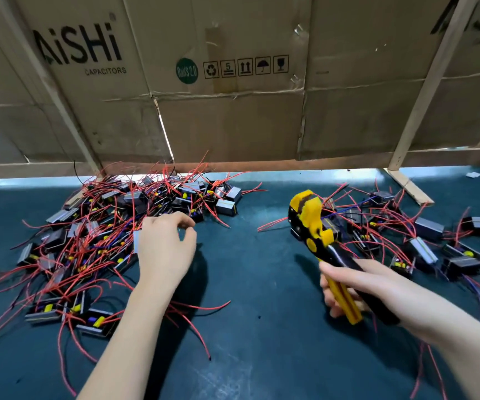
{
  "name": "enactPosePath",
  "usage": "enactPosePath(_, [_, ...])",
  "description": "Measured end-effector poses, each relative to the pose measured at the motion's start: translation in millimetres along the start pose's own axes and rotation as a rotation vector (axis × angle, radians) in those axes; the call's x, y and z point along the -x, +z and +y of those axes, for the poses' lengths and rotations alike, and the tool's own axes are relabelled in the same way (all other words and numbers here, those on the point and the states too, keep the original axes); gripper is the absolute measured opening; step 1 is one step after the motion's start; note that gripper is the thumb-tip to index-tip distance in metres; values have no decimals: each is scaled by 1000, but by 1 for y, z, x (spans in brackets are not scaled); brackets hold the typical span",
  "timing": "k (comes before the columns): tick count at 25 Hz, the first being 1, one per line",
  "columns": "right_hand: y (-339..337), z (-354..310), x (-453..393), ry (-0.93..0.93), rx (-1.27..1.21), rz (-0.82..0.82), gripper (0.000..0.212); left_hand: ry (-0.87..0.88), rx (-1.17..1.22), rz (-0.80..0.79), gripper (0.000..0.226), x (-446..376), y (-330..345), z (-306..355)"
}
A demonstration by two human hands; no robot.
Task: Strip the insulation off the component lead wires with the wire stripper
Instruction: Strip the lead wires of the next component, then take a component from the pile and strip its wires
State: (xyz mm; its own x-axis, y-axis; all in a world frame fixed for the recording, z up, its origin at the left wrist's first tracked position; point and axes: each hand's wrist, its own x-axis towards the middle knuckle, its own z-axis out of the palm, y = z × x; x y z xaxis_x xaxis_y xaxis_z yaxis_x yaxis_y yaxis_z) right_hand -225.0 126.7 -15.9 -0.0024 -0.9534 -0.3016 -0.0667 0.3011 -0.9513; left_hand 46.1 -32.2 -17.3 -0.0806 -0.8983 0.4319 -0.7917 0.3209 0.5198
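Yellow and black, the wire stripper (318,235) sits in the right hand (357,287), fingers wrapped round its handles, head raised off the dark green table (247,284). The left hand (165,243) hovers with loosely curled fingers at the edge of the big component pile (103,235), gripping nothing I can make out. A smaller heap (417,241) with red lead wires lies behind the tool. Cardboard sheets (233,82) stand at the back.

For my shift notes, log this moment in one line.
left hand: reaching into left pile, empty | right hand: holds wire stripper | no wire in stripper
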Motion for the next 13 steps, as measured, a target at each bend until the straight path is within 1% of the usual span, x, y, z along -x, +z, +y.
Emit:
enactPosePath(2, [2,-1,1,-84,153,234,73,37,-39,-36,25,-3,8,-3])
enactPosePath(3, [2,-3,0,-135,278,365,70,51,-43,-61,30,-4,11,-4])
enactPosePath(5, [-2,-4,-1,-189,537,643,57,40,3,-102,42,-7,17,-6])
enactPosePath(6, [-4,-5,-1,-206,604,746,48,21,40,-116,46,-9,18,-7])
enactPosePath(7, [-7,-6,-1,-209,630,803,44,8,74,-124,50,-11,19,-8])
enactPosePath(9, [-12,-5,-2,-195,621,826,43,42,124,-119,51,-10,20,-7])
enactPosePath(11, [-11,-5,0,-230,519,771,47,123,120,-112,54,-8,20,-4])
enactPosePath(13, [-4,-7,3,-322,435,688,50,198,22,-140,64,-8,22,-4])
